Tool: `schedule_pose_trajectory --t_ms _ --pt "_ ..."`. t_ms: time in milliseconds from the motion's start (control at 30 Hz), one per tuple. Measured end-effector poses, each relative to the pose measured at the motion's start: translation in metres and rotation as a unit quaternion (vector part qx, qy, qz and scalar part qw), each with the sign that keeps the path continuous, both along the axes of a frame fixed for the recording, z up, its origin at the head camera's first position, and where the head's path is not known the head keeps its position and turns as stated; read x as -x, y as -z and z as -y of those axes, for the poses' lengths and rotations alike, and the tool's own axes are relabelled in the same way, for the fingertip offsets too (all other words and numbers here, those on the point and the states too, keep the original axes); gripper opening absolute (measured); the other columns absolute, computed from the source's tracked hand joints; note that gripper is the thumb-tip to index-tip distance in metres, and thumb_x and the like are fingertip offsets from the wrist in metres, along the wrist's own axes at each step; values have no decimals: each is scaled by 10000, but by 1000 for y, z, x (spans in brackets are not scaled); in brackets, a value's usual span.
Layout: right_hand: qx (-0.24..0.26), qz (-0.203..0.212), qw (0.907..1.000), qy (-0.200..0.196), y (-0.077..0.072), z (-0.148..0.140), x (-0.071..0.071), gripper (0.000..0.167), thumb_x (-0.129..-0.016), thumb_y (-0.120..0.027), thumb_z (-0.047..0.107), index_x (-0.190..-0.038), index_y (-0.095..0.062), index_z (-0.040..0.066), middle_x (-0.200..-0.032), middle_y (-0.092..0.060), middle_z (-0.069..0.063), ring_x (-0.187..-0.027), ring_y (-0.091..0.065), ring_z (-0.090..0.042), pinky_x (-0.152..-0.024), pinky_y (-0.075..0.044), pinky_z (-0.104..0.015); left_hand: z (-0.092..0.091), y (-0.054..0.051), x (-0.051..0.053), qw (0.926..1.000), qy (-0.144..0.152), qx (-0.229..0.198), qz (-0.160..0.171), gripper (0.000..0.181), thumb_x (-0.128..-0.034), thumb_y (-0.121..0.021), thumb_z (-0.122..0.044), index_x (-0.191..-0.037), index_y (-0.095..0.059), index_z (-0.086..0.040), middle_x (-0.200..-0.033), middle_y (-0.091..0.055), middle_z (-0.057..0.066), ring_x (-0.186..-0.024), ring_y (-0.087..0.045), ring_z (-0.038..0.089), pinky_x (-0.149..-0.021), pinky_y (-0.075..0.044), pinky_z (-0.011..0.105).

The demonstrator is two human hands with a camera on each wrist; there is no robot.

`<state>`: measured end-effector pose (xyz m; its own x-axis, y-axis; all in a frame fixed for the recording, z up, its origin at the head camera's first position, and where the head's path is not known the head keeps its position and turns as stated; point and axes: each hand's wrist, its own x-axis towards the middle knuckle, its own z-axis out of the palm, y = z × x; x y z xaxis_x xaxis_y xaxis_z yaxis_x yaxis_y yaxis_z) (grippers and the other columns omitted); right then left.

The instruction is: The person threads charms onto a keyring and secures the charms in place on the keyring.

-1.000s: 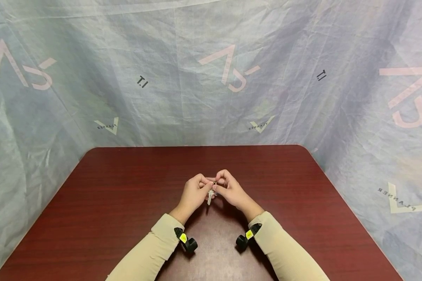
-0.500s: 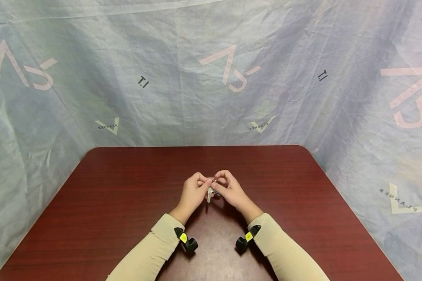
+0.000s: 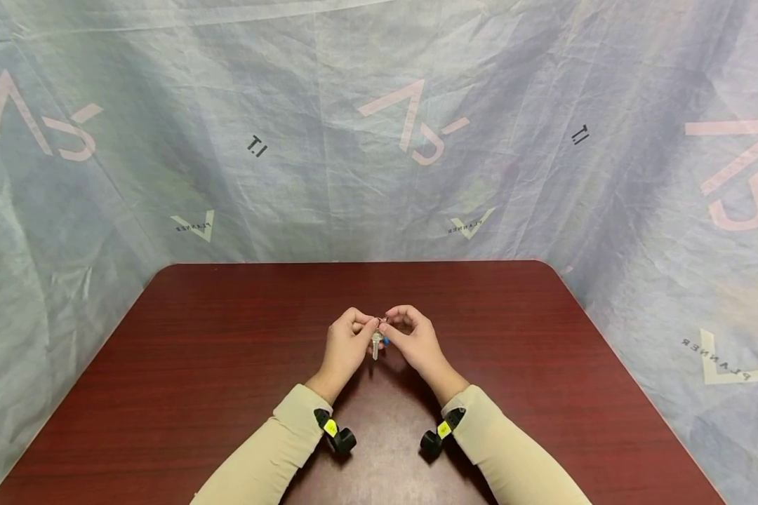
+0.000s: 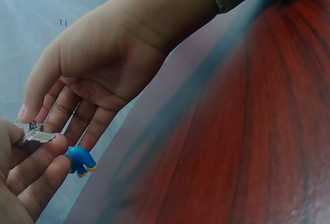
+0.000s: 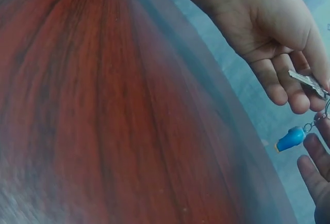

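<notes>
Above the table, both hands meet at a key ring with a silver key and a small blue charm on a short chain. My left hand pinches the key's head between thumb and forefinger, the blade pointing down toward me. From the other side, my right hand pinches at the ring with thumb and fingertips, its remaining fingers loosely bent. In the left wrist view the charm hangs below the left fingers and shows yellow ends. The fingers hide part of the ring.
Under the hands lies a dark red wood-grain table with rounded far corners. Grey printed cloth hangs behind it and along both sides. A black wrist camera sits at the left cuff, and a matching camera at the right.
Both hands have shifted slightly, the left one a little up and left. The key has risen with it, and the blue charm has come into clearer sight between the hands.
</notes>
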<state>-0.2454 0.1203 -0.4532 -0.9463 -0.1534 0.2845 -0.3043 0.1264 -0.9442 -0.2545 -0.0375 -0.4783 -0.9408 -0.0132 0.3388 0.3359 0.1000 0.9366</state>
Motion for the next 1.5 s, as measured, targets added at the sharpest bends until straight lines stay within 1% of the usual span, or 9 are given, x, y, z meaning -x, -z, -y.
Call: schedule_pose_trajectory --t_ms 133,200,267,500,667,900,1133,1333,1500 --pt "-38 26 9999 102 -1 1 0 211 -922 -718 16 -1090 -636 -82 -976 -696 -240 -869 -667 -272 -740 -540 -221 0 -1 -2 9999 117 49 -40 70 -961 -683 -30 -930 -635 10 -762 -741 167 -561 -697 283 -477 -577 306" --pt "-42 46 9999 120 -6 2 -3 200 -918 -714 6 -1078 -641 -89 -971 -694 -254 -869 -668 -286 -738 -540 -218 1 -1 -2 9998 165 126 -52 68 -967 -679 -40 -927 -637 -3 -763 -744 153 -555 -694 227 -480 -570 272" --pt "-65 70 9998 165 -7 2 -4 184 -912 -714 2 -1067 -651 -76 -962 -697 -246 -865 -668 -264 -740 -537 -211 1 -1 -2 9997 169 180 -77 69 -967 -678 -37 -926 -637 0 -768 -744 155 -551 -691 214 -482 -575 286" --pt "-37 200 9995 232 -7 1 -3 174 -912 -709 5 -1062 -662 -72 -943 -700 -233 -826 -657 -155 -732 -529 -212 0 2 -1 9995 267 173 72 71 -969 -673 -33 -926 -628 1 -773 -745 145 -567 -707 189 -484 -577 272" --pt "-23 239 9995 195 -6 0 -3 178 -918 -707 9 -1070 -661 -70 -935 -702 -234 -791 -644 -91 -708 -523 -212 1 2 -1 9991 140 388 17 82 -966 -676 -30 -904 -626 -11 -746 -738 129 -515 -650 149 -463 -543 237" --pt "47 268 9996 81 -2 -2 0 200 -935 -692 15 -1116 -649 -58 -932 -730 -205 -821 -652 -58 -757 -522 -222 1 3 -1 9993 269 254 75 70 -964 -668 -10 -913 -622 3 -757 -740 152 -545 -688 170 -468 -573 307" --pt "66 404 9991 67 -1 -3 1 172 -954 -673 33 -1106 -660 -48 -911 -738 -166 -841 -669 -93 -766 -530 -232 1 4 0 9992 252 316 4 74 -968 -663 -15 -913 -622 12 -793 -751 141 -531 -675 133 -463 -562 296" --pt "89 354 9993 -77 0 -4 1 213 -972 -659 43 -1136 -642 -91 -945 -731 -216 -895 -682 -175 -804 -531 -237 2 3 0 9994 215 281 -3 73 -965 -669 -18 -912 -627 7 -760 -743 131 -499 -641 137 -459 -562 316" --pt "74 300 9993 -230 0 -5 1 252 -1002 -591 17 -1207 -608 -129 -1020 -724 -231 -961 -689 -166 -852 -533 -225 2 4 1 9997 211 146 -34 69 -961 -670 -7 -915 -625 20 -780 -745 158 -527 -679 166 -469 -580 359"
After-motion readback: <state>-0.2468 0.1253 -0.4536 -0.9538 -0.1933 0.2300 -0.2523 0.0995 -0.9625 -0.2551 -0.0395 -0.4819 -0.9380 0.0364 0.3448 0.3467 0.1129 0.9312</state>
